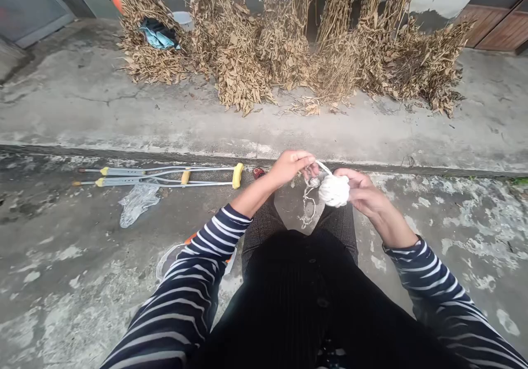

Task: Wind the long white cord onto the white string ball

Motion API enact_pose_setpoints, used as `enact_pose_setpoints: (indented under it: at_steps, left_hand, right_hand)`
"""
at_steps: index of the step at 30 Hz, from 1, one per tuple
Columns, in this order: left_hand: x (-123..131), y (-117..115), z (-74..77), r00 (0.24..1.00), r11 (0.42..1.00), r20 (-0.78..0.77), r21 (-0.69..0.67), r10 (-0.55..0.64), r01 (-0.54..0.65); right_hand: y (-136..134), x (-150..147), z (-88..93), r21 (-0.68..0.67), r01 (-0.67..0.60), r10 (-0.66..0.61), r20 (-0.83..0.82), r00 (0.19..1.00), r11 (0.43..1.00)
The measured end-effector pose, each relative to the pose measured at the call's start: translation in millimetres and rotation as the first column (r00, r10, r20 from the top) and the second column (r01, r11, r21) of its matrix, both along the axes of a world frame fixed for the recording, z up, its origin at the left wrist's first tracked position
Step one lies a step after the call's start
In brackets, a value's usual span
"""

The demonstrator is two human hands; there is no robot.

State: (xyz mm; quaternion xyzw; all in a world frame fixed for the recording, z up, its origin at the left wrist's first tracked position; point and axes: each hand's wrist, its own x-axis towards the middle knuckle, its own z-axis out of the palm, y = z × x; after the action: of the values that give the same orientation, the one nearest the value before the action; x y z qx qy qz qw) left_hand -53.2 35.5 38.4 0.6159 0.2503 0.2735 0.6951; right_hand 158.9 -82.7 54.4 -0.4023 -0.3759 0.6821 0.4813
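My right hand [358, 190] grips a white ball of wound cord [334, 190] just above my knees. My left hand [292, 165] pinches the loose white strand [323, 166] that runs from the ball, holding it a little up and to the left. A tangled length of the same cord [308, 207] hangs down between my legs. Both sleeves are dark with white stripes.
A pair of metal crutches [165, 176] with yellow pads lies on the concrete to the left, with a clear plastic bag [138, 203] beside them. Bundles of dried plants [289, 50] lean against the far wall. A low concrete step [124, 152] crosses the ground.
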Motion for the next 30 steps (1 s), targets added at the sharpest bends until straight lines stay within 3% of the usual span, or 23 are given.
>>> enact_pose_setpoints:
  at_steps: [4, 7, 10, 14, 18, 22, 24, 27, 30]
  left_hand:
    - [7, 7, 7.2, 0.993, 0.977, 0.050, -0.180, -0.110, 0.117]
    - [2, 11, 6.9, 0.984, 0.950, 0.026, -0.256, -0.179, 0.180]
    - [-10, 16, 7.3, 0.965, 0.923, -0.025, -0.300, -0.262, 0.242]
    - [-13, 18, 6.1, 0.924, 0.890, -0.066, -0.302, -0.376, 0.341]
    - [-6, 15, 3.5, 0.877, 0.861, -0.129, -0.300, -0.463, 0.410]
    - [-8, 5, 3.1, 0.894, 0.867, -0.090, -0.304, -0.440, 0.396]
    - [-11, -4, -0.9, 0.922, 0.874, -0.023, -0.328, -0.386, 0.358]
    - [-11, -18, -14.9, 0.953, 0.900, -0.005, -0.331, -0.303, 0.285]
    - [-11, -25, -32.1, 0.974, 0.956, -0.095, -0.236, -0.203, 0.176]
  right_hand:
    - [0, -2, 18.7, 0.157, -0.057, 0.035, 0.141, 0.989, 0.986]
    - [-2, 9, 25.1, 0.221, -0.035, -0.014, 0.218, 0.976, 0.975]
    - [-3, 17, 24.8, 0.226, -0.079, 0.004, 0.310, 0.951, 0.971]
    - [-3, 13, 20.8, 0.240, -0.227, 0.147, 0.311, 0.939, 0.944]
    - [0, 8, 15.8, 0.256, -0.177, 0.109, 0.258, 0.960, 0.950]
    - [2, 19, 0.9, 0.106, 0.040, -0.055, 0.139, 0.989, 0.994]
    - [3, 25, -8.7, 0.007, 0.090, -0.090, 0.036, 0.995, 0.996]
    - [5, 30, -18.6, -0.078, 0.140, -0.144, -0.059, 0.988, 0.987]
    - [5, 29, -20.7, -0.106, 0.195, -0.204, -0.081, 0.976, 0.975]
